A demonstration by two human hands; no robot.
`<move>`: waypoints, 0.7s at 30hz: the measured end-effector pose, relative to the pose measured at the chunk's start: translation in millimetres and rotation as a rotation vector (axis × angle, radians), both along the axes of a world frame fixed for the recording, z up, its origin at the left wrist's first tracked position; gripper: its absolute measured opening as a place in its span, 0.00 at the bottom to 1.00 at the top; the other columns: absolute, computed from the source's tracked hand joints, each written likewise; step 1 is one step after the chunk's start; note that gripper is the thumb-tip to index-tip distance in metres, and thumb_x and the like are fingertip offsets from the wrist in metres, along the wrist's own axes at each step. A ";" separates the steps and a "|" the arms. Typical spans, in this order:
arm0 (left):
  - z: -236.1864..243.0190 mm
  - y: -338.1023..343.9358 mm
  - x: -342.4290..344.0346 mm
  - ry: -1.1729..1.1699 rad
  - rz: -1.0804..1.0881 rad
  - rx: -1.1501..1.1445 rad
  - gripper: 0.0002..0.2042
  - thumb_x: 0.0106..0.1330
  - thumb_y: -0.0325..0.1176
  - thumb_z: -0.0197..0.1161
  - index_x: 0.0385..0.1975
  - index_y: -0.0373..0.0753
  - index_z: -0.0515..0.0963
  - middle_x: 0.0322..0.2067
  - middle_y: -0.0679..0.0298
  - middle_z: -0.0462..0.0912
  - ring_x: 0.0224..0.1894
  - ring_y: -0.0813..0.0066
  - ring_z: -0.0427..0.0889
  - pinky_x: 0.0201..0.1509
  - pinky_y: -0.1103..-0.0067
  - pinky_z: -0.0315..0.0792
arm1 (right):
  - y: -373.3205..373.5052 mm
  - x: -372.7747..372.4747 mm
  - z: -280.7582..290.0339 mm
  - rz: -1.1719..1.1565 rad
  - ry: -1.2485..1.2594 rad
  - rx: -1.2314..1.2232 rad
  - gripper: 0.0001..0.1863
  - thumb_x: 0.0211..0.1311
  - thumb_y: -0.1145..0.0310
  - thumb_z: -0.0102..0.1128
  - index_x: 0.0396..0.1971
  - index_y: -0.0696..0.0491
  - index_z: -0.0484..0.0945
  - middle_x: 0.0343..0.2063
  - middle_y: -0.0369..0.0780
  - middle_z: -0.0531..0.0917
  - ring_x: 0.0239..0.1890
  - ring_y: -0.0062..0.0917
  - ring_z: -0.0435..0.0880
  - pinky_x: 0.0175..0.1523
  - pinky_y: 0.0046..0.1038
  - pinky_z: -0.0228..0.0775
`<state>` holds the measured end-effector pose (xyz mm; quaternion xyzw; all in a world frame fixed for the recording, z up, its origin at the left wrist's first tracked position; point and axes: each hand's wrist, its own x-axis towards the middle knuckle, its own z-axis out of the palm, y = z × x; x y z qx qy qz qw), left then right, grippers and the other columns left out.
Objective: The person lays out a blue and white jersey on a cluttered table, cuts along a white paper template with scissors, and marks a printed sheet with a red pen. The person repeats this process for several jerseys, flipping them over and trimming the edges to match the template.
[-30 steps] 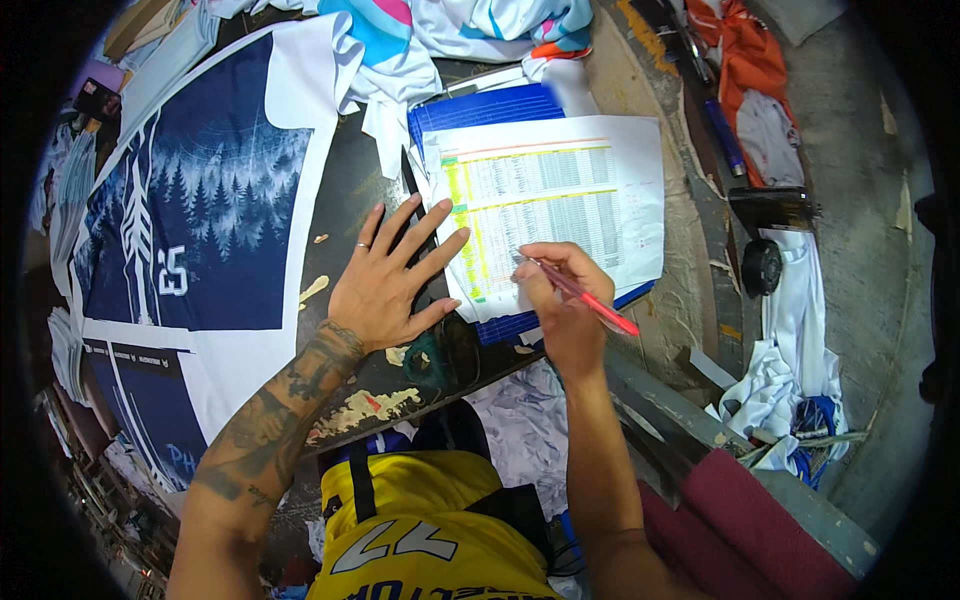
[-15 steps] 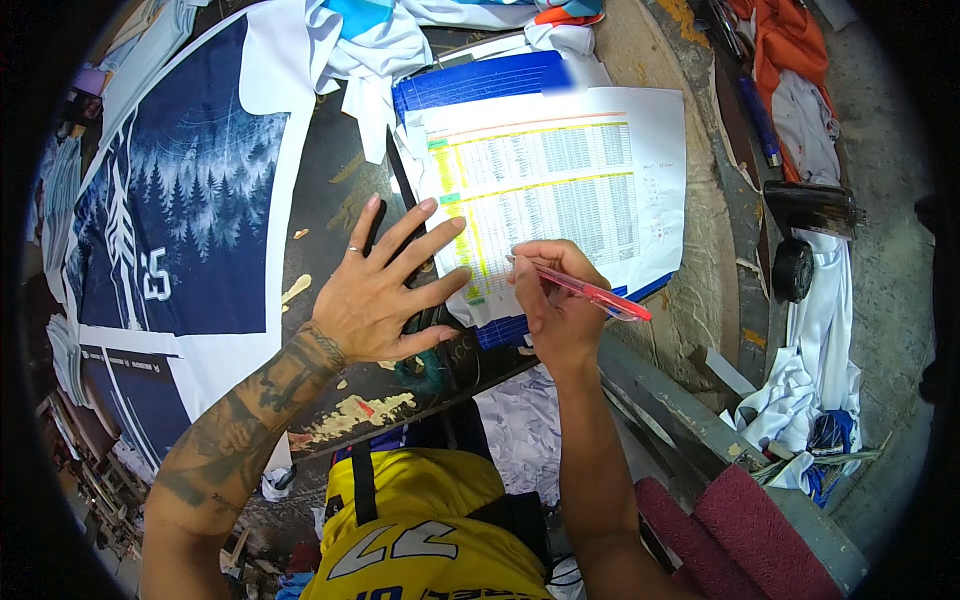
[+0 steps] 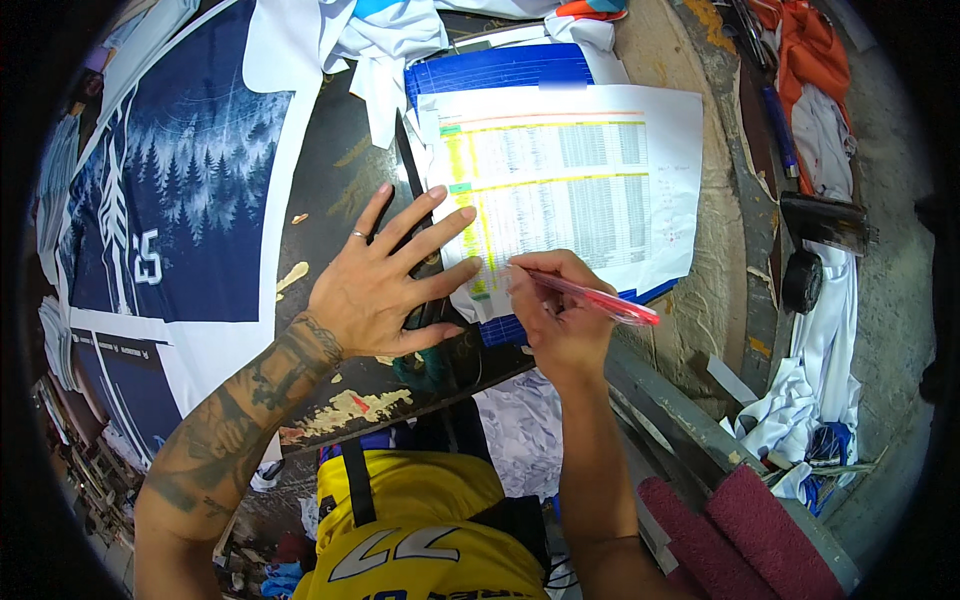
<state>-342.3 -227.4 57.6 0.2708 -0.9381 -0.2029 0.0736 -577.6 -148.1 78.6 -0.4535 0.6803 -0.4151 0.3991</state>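
My left hand [image 3: 385,275] lies open, fingers spread, on the left edge of a printed sheet [image 3: 575,205] with a dense table, yellow highlights and green cells, and on the dark tabletop beside it. My right hand [image 3: 560,325] is closed around a red pen [image 3: 625,308], its tip at the lower middle of the paper, near my left index finger. Under the sheet is a blue board or folder [image 3: 485,65]. To the left lies a white-bordered fabric panel [image 3: 190,180] printed with a navy forest pattern.
White and colored fabric [image 3: 385,45] is heaped at the back. On the right are orange cloth [image 3: 810,50], a dark round object [image 3: 800,280], white cloth [image 3: 825,340] and a grey rail [image 3: 680,410]. Maroon rolls [image 3: 770,530] lie at lower right, beside my yellow-clad lap.
The view has shifted slightly, putting the sheet higher and farther right. My left hand has slid a little left, still spread. My right hand keeps the pen on the paper.
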 end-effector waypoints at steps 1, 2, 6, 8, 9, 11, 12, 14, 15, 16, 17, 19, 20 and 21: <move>-0.3 -0.3 0.0 0.000 -0.005 0.002 0.31 0.65 0.66 0.67 0.64 0.57 0.84 0.82 0.57 0.60 0.85 0.45 0.52 0.85 0.38 0.42 | -0.4 0.6 1.1 -0.009 -0.008 0.040 0.06 0.65 0.78 0.73 0.41 0.57 0.88 0.32 0.38 0.87 0.28 0.15 0.81 0.35 0.22 0.73; -0.4 -0.5 0.0 -0.002 -0.005 0.002 0.31 0.65 0.67 0.66 0.64 0.57 0.84 0.82 0.57 0.60 0.85 0.46 0.52 0.85 0.39 0.43 | -1.1 0.9 2.3 0.000 -0.006 0.031 0.06 0.65 0.78 0.73 0.41 0.57 0.88 0.32 0.38 0.87 0.29 0.15 0.81 0.35 0.21 0.74; -1.1 -1.0 0.6 -0.008 -0.003 -0.013 0.32 0.66 0.67 0.66 0.64 0.57 0.84 0.82 0.57 0.61 0.85 0.46 0.52 0.85 0.40 0.43 | -5.2 -0.4 7.0 0.028 0.010 0.043 0.08 0.65 0.79 0.72 0.43 0.57 0.87 0.31 0.38 0.87 0.29 0.15 0.83 0.35 0.21 0.74; -1.6 -0.9 0.8 -0.006 -0.004 -0.012 0.31 0.67 0.68 0.65 0.64 0.57 0.85 0.82 0.57 0.61 0.85 0.46 0.52 0.85 0.40 0.44 | -7.6 -2.4 8.2 0.034 0.016 0.037 0.09 0.65 0.80 0.72 0.44 0.57 0.87 0.31 0.37 0.87 0.29 0.14 0.82 0.34 0.20 0.73; -1.7 -0.9 0.9 -0.007 -0.004 -0.012 0.31 0.67 0.68 0.65 0.63 0.57 0.85 0.82 0.57 0.61 0.85 0.47 0.53 0.86 0.40 0.44 | -9.1 -3.3 8.0 0.034 0.014 0.013 0.09 0.65 0.80 0.73 0.44 0.57 0.87 0.31 0.37 0.87 0.28 0.13 0.81 0.34 0.20 0.73; -1.9 -1.0 0.9 -0.005 -0.002 -0.018 0.31 0.67 0.68 0.64 0.63 0.57 0.86 0.82 0.58 0.61 0.85 0.47 0.53 0.86 0.40 0.44 | -11.3 -4.3 6.3 0.032 0.028 -0.023 0.10 0.65 0.80 0.73 0.45 0.57 0.87 0.31 0.36 0.87 0.28 0.12 0.79 0.33 0.19 0.71; -1.8 -1.1 0.8 -0.004 -0.001 -0.021 0.31 0.67 0.68 0.64 0.62 0.57 0.86 0.82 0.58 0.61 0.85 0.47 0.53 0.86 0.40 0.44 | -12.1 -4.4 5.0 0.030 0.043 -0.034 0.09 0.66 0.80 0.73 0.45 0.57 0.87 0.31 0.35 0.87 0.28 0.11 0.78 0.32 0.19 0.70; -1.4 -1.3 0.8 -0.003 0.001 -0.013 0.30 0.68 0.69 0.64 0.62 0.57 0.86 0.81 0.58 0.61 0.85 0.47 0.53 0.86 0.40 0.44 | -13.3 -2.9 1.1 0.000 -0.010 -0.030 0.09 0.67 0.79 0.73 0.45 0.57 0.87 0.30 0.34 0.86 0.28 0.10 0.77 0.32 0.18 0.69; -1.0 -1.5 0.8 -0.003 0.002 -0.010 0.30 0.68 0.69 0.64 0.62 0.57 0.86 0.81 0.59 0.62 0.85 0.48 0.53 0.86 0.40 0.44 | -13.7 -1.7 -0.9 -0.029 -0.077 -0.016 0.08 0.68 0.79 0.72 0.45 0.57 0.87 0.30 0.34 0.86 0.28 0.10 0.76 0.32 0.18 0.68; -0.6 -1.6 0.8 0.006 0.001 0.006 0.30 0.68 0.67 0.65 0.62 0.57 0.85 0.82 0.59 0.61 0.85 0.49 0.53 0.85 0.40 0.45 | -14.0 -0.5 -2.9 -0.053 -0.148 0.004 0.07 0.68 0.79 0.72 0.45 0.58 0.87 0.30 0.33 0.85 0.28 0.09 0.76 0.32 0.17 0.67; -0.1 -1.8 0.9 0.015 0.000 0.021 0.29 0.68 0.66 0.65 0.62 0.57 0.85 0.82 0.59 0.59 0.85 0.50 0.52 0.84 0.39 0.46 | -14.2 0.6 -4.3 -0.056 -0.153 -0.014 0.07 0.70 0.80 0.70 0.45 0.59 0.86 0.30 0.33 0.85 0.26 0.08 0.75 0.31 0.16 0.66; 0.8 -2.0 1.1 0.022 -0.001 0.042 0.28 0.68 0.64 0.66 0.63 0.57 0.84 0.83 0.59 0.59 0.85 0.51 0.52 0.84 0.39 0.46 | -14.4 1.8 -5.5 -0.052 -0.174 -0.034 0.07 0.72 0.83 0.66 0.47 0.63 0.84 0.29 0.33 0.85 0.24 0.07 0.74 0.29 0.13 0.62; 1.3 -2.1 1.2 0.021 -0.002 0.048 0.28 0.68 0.65 0.66 0.63 0.57 0.84 0.82 0.59 0.59 0.85 0.51 0.52 0.84 0.39 0.46 | -14.8 2.0 -5.6 -0.047 -0.175 -0.022 0.07 0.72 0.83 0.66 0.47 0.63 0.84 0.29 0.33 0.85 0.24 0.07 0.74 0.29 0.13 0.62; 1.7 -2.3 1.4 0.020 -0.003 0.053 0.28 0.69 0.65 0.66 0.63 0.57 0.84 0.82 0.60 0.59 0.85 0.51 0.52 0.84 0.39 0.46 | -15.5 2.0 -5.3 -0.042 -0.177 -0.011 0.07 0.72 0.83 0.67 0.47 0.63 0.84 0.29 0.33 0.85 0.24 0.06 0.74 0.29 0.13 0.62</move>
